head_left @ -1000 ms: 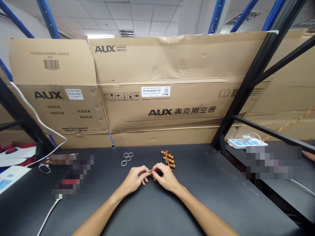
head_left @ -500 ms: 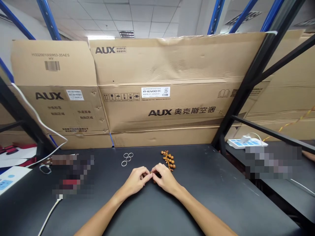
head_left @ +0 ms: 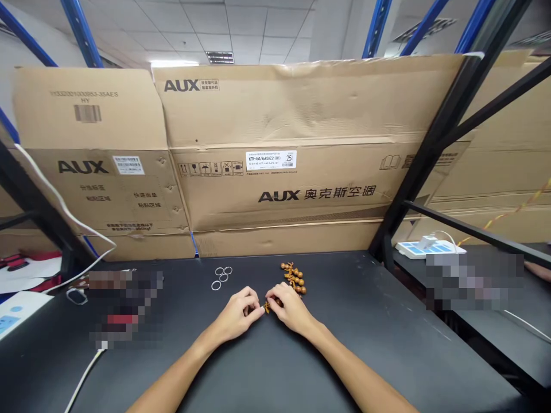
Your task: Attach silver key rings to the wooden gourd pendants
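My left hand [head_left: 242, 312] is closed in a pinch, its fingertips at the near end of a small brown beaded pendant [head_left: 267, 308]. A pale glint shows at its thumb tip; what it grips is too small to make out. My right hand [head_left: 289, 307] has its fingers closed on the same pendant, partly covering it. Just beyond the right hand lies a cluster of similar brown beaded pendants [head_left: 298, 278], with round glossy beads and knotted ends. Several thin silvery rings [head_left: 216, 285] rest on the table beyond my left hand.
The black table [head_left: 344, 344] is backed by tall cardboard [head_left: 318, 218]. At the left are a blurred-out item [head_left: 123, 318], white cables [head_left: 84, 376] and a power strip [head_left: 15, 315]. Black rack posts [head_left: 424, 146] rise at the sides. Another power strip [head_left: 413, 250] and a person's hand [head_left: 538, 269] are at the right.
My hands have moved slightly apart, and more of the pendant shows between them. The rings and the pendant cluster stay where they were; the view has shifted slightly.
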### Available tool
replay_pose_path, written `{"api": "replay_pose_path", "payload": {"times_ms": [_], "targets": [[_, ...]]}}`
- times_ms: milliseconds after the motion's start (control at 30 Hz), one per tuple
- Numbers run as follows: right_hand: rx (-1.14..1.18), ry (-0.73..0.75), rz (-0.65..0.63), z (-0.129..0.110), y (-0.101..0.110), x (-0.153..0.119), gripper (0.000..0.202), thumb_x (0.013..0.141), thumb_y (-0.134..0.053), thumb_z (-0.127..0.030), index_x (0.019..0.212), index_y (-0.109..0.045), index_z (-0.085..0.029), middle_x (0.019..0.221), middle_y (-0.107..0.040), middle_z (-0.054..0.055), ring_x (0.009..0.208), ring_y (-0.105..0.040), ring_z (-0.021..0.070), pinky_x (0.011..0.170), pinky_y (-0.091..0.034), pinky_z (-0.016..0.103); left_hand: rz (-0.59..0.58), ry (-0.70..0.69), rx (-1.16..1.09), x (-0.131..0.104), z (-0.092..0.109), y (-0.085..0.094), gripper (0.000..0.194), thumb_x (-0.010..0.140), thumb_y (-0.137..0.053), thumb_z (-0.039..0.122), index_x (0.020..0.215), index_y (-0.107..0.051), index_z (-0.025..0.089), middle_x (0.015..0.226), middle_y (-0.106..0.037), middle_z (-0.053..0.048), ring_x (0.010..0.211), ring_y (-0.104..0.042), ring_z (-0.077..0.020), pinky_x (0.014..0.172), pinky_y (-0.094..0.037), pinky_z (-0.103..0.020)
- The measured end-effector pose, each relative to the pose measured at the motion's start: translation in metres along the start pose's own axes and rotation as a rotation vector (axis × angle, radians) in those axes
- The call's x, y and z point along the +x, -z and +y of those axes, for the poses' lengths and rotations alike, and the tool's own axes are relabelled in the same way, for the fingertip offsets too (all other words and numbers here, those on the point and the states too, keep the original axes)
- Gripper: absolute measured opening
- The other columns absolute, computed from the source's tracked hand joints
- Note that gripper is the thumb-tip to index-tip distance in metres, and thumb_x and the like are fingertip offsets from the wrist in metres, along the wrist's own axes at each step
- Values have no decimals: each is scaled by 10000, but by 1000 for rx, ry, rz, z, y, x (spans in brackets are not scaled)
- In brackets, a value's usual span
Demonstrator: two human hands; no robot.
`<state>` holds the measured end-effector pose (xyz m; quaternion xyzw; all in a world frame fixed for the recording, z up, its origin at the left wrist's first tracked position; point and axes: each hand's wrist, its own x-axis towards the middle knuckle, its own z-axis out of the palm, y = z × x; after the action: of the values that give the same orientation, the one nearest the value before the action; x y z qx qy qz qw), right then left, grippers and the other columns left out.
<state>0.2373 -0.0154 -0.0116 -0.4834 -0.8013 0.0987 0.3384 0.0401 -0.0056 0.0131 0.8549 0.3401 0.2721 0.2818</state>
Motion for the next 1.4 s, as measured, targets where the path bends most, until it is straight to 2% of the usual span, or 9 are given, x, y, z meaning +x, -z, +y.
{"api": "replay_pose_path", "payload": {"times_ms": [100,233,333,500,700,867,1067,1267,1400], "targets": [[2,21,-23,-2,0,-1,130,908,-507,-180,835,-612,-206,801,-615,25,790,-520,176,727,-404,299,-4,-42,75,-2,0,-2,240,892,-532,314,694,-558,182,944,-552,-23,750,-541,-128,735,-463,-252],[-4,37,-51,-3,0,-1,143,928,-501,-218,851,-620,-207,814,-617,26,807,-518,179,741,-402,306,-1,-98,160,-4,0,1,172,922,-463,245,801,-574,196,996,-547,-42,879,-551,-159,843,-456,-291],[-18,54,-69,-3,2,-2,95,911,-545,-237,880,-630,-208,848,-622,31,841,-521,183,756,-404,309,4,-116,217,-4,-3,4,153,922,-449,219,837,-576,202,1003,-549,-45,913,-540,-172,855,-457,-306],[-69,81,-97,-4,2,-2,83,883,-586,-264,900,-642,-206,881,-624,46,861,-526,198,750,-403,322,14,-95,286,-4,-5,6,203,906,-509,280,729,-558,191,999,-557,-46,901,-526,-191,843,-457,-345],[-88,44,-50,0,1,-1,97,896,-547,-239,861,-628,-197,871,-620,53,855,-524,202,757,-406,331,12,-121,317,-3,-2,6,181,939,-416,222,871,-584,208,1050,-558,-53,928,-535,-192,862,-444,-361],[-48,68,-59,-3,0,-3,97,903,-543,-258,869,-618,-206,853,-625,41,850,-532,195,745,-400,320,47,-96,315,-3,-6,3,215,911,-508,294,733,-576,194,1025,-568,-47,921,-541,-201,840,-444,-363],[-62,24,-16,0,-2,-1,111,907,-544,-258,840,-615,-204,849,-627,44,840,-530,196,748,-397,328,12,-112,270,-3,-5,4,202,944,-418,229,845,-593,208,1090,-548,-54,972,-533,-192,890,-429,-365],[-16,70,-32,-3,0,-2,70,891,-572,-246,856,-612,-201,830,-621,27,829,-533,177,744,-395,302,23,-100,253,-3,-6,2,228,909,-510,288,720,-589,189,1077,-556,-54,965,-520,-204,889,-433,-383],[-36,50,-21,-4,0,-1,80,901,-555,-245,860,-609,-204,841,-625,34,838,-538,186,750,-397,309,37,-113,229,-2,-9,2,220,936,-443,233,799,-610,193,1097,-549,-70,990,-519,-201,906,-431,-372]]}}
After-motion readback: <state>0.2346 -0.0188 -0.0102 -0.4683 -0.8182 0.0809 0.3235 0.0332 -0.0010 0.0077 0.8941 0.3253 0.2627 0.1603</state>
